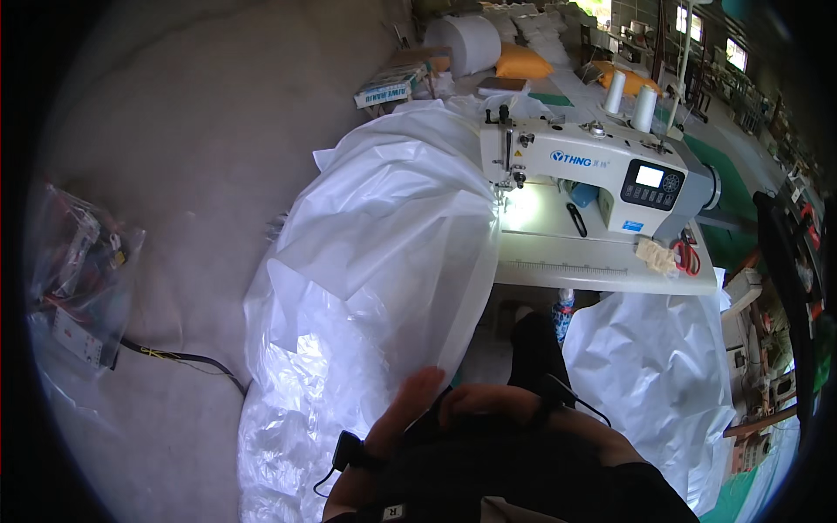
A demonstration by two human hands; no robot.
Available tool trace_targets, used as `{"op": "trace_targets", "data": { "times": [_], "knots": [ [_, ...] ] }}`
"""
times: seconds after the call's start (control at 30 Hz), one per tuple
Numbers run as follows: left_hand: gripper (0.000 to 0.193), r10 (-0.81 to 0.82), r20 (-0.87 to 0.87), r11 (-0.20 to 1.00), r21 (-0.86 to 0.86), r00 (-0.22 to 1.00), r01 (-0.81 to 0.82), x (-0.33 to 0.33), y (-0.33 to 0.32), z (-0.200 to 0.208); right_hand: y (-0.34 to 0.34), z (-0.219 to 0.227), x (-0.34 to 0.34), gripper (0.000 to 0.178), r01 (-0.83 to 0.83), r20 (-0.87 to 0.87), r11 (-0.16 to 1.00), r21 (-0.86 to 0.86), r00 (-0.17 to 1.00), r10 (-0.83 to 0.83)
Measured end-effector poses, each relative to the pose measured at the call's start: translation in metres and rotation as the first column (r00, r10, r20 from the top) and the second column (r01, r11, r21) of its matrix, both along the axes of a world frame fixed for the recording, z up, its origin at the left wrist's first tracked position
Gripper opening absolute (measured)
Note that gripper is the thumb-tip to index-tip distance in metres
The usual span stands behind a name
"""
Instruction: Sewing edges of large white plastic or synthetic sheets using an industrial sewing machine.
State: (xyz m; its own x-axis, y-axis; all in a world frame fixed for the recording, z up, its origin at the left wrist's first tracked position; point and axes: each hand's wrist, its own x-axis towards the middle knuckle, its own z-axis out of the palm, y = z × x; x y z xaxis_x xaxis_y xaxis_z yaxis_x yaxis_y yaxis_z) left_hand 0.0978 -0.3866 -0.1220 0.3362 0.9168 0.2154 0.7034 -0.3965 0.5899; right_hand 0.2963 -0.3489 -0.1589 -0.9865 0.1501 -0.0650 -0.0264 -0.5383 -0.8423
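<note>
A large sheet of thin white plastic-like fabric point(384, 227) runs from under the needle of a white sewing machine point(558, 157) down toward me, draping over the left side. My left hand point(405, 405) is at the sheet's near right edge, fingers stretched out and close together against it. Just to its right, my right hand point(488, 403) is held in front of my body with its fingers curled downward. What those fingers hold, if anything, is hidden in shadow. The machine's lamp lights the needle area.
On the machine table point(558, 253) lie a black thread snipper point(577, 220), red-handled scissors point(688, 258) and a beige cloth piece point(656, 256). Another white sheet point(649, 383) hangs at the right. A clear bag of parts point(83, 270) and a black cable point(192, 358) lie on the left.
</note>
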Motion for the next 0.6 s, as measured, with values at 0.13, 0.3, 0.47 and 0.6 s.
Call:
{"op": "trace_targets", "data": {
  "times": [0.13,0.3,0.47,0.6],
  "knots": [
    [0.021,0.26,-0.177,0.958,-0.074,0.949,-0.277,0.031,-0.031,0.086,0.005,0.017,0.012,0.028,0.18,0.294,0.98,0.08,0.936,-0.196],
    [0.026,-0.028,-0.291,0.998,0.04,0.956,0.041,0.054,-0.022,0.113,0.028,0.1,0.038,0.049,0.839,0.409,0.544,-0.001,0.497,-0.766],
    [0.013,-0.231,-0.49,0.938,0.117,0.841,0.325,0.074,0.002,0.095,0.032,0.067,0.033,0.044,0.508,0.111,0.264,0.82,0.312,-0.944],
    [0.016,0.291,-0.164,0.878,0.437,0.943,-0.195,0.046,0.058,0.085,0.016,0.075,0.044,0.035,0.76,0.393,0.65,0.023,0.591,-0.705]
  ]
}}
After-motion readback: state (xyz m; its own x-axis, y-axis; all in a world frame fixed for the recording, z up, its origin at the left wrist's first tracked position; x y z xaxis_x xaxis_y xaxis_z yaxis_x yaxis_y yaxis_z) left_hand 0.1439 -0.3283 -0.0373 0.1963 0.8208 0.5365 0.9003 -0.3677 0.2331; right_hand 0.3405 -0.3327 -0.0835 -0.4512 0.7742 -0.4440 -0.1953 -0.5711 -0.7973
